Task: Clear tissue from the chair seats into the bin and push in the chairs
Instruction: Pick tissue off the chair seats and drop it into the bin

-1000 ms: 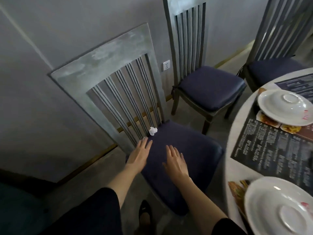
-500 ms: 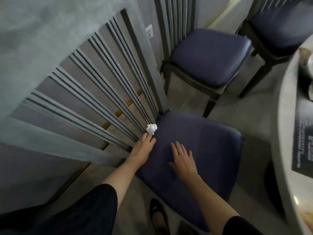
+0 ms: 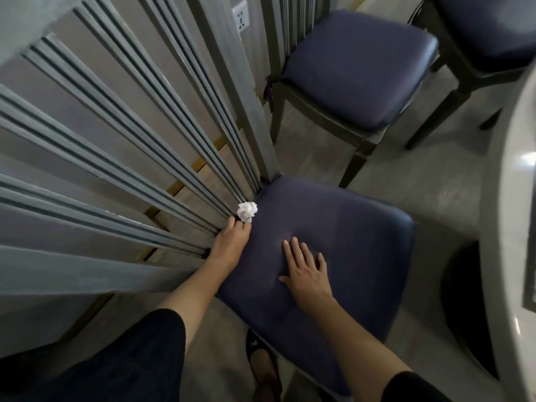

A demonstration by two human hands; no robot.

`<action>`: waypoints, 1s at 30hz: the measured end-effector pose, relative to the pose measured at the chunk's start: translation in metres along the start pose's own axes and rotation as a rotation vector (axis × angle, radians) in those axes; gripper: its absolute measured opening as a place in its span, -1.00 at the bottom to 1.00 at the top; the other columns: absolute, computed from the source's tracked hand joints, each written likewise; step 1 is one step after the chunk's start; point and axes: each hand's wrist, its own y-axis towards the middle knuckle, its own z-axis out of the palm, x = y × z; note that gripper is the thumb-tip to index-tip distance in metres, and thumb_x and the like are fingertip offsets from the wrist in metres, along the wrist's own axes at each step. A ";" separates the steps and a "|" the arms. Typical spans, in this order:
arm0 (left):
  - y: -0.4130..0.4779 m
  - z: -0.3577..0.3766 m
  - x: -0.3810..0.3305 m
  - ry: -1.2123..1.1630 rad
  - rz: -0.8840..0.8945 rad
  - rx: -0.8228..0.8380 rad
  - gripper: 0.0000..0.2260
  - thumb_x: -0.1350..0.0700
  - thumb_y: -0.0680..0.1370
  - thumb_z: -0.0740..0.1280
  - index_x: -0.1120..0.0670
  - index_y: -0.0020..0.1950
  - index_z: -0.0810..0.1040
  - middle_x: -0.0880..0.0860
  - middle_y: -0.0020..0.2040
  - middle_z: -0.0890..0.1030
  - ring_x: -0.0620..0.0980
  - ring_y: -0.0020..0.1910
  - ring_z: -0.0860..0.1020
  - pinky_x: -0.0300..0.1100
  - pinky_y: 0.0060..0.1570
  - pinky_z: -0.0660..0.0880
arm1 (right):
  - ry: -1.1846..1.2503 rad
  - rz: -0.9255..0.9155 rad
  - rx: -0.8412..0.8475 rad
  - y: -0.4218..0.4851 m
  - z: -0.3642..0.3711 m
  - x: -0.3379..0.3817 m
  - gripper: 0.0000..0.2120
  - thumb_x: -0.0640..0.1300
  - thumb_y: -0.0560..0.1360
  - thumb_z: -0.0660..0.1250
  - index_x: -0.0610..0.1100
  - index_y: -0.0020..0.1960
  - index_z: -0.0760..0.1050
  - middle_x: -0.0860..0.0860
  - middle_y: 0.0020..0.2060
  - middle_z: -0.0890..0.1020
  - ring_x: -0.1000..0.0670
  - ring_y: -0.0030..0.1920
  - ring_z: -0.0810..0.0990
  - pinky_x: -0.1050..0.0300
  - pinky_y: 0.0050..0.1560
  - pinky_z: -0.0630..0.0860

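At seat rear, against the backrest slats (image 3: 162, 158): crumpled tissue (image 3: 247, 211) on blue chair cushion (image 3: 342, 227). Left hand (image 3: 230, 245) fingertips touch tissue; grip narrow, not yet closed on it. Right hand (image 3: 307, 271) flat on cushion, fingers spread.

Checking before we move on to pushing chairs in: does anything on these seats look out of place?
Yes: a crumpled white tissue sits at the back edge of the near chair seat, against the backrest slats. The left hand touches it with its fingertips; the right hand lies flat on the cushion. The next chair's seat looks bare.
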 end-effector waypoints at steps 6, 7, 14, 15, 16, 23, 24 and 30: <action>0.006 -0.020 -0.006 -0.165 0.069 -0.085 -0.44 0.53 0.13 0.34 0.26 0.11 0.49 0.20 -0.06 0.56 0.19 -0.07 0.53 -0.05 -0.19 0.60 | 0.024 0.007 0.069 0.001 -0.009 0.001 -0.27 0.14 0.63 0.04 -0.03 0.52 -0.40 0.01 0.53 -0.30 -0.04 0.54 -0.24 -0.18 0.47 -0.19; 0.010 -0.023 -0.007 -0.201 0.081 -0.067 -0.41 0.54 0.17 0.31 0.27 0.19 0.46 0.22 0.03 0.53 0.20 0.01 0.52 -0.01 -0.11 0.59 | 0.026 0.008 0.074 0.001 -0.009 0.001 -0.27 0.14 0.63 0.04 -0.03 0.52 -0.41 0.01 0.53 -0.30 -0.04 0.53 -0.25 -0.19 0.47 -0.19; 0.031 -0.013 0.000 -0.213 -0.010 0.108 -0.30 0.45 0.46 0.20 0.11 0.54 0.02 0.14 0.48 0.12 0.16 0.34 0.27 -0.06 0.24 0.37 | 0.017 0.012 0.073 0.002 -0.004 -0.001 -0.28 0.14 0.63 0.01 0.00 0.50 -0.44 0.03 0.52 -0.33 -0.04 0.53 -0.28 -0.18 0.46 -0.23; 0.031 -0.009 0.001 -0.176 0.012 0.106 -0.33 0.44 0.47 0.19 0.15 0.52 0.05 0.13 0.45 0.18 0.15 0.32 0.27 -0.07 0.24 0.38 | 0.021 0.013 0.074 0.003 -0.003 -0.001 -0.28 0.14 0.63 0.01 0.00 0.50 -0.44 0.03 0.52 -0.33 -0.04 0.53 -0.28 -0.18 0.46 -0.24; 0.032 -0.005 0.001 -0.149 0.024 0.099 -0.38 0.44 0.47 0.17 0.18 0.50 0.09 0.14 0.42 0.23 0.14 0.30 0.28 -0.06 0.23 0.38 | 0.024 0.014 0.074 0.003 -0.003 -0.001 -0.28 0.14 0.63 0.01 0.00 0.50 -0.44 0.03 0.52 -0.33 -0.04 0.53 -0.28 -0.18 0.46 -0.24; 0.024 0.007 -0.002 -0.183 -0.036 -0.010 -0.72 0.43 0.51 0.15 0.30 0.19 0.45 0.25 0.19 0.48 0.22 0.20 0.39 0.00 0.08 0.46 | 0.035 0.016 0.066 0.005 0.001 -0.003 -0.28 0.15 0.63 0.02 0.02 0.50 -0.44 0.05 0.52 -0.32 -0.02 0.53 -0.28 -0.17 0.46 -0.24; 0.019 0.007 -0.002 -0.210 -0.045 -0.022 -0.75 0.45 0.49 0.16 0.33 0.14 0.47 0.29 0.16 0.50 0.25 0.18 0.41 0.04 0.08 0.46 | 0.044 0.018 0.067 0.004 -0.001 -0.002 -0.28 0.15 0.62 0.04 0.03 0.51 -0.42 0.05 0.52 -0.31 -0.02 0.53 -0.27 -0.17 0.46 -0.24; -0.021 -0.012 -0.016 -0.282 0.004 -0.017 -0.70 0.50 0.24 0.39 0.28 -0.07 0.57 0.20 -0.11 0.60 0.22 -0.10 0.56 -0.03 -0.23 0.59 | 0.097 -0.006 0.108 -0.005 -0.026 -0.006 -0.22 0.00 0.59 0.22 0.03 0.56 -0.28 0.09 0.55 -0.21 -0.01 0.54 -0.16 -0.16 0.48 -0.07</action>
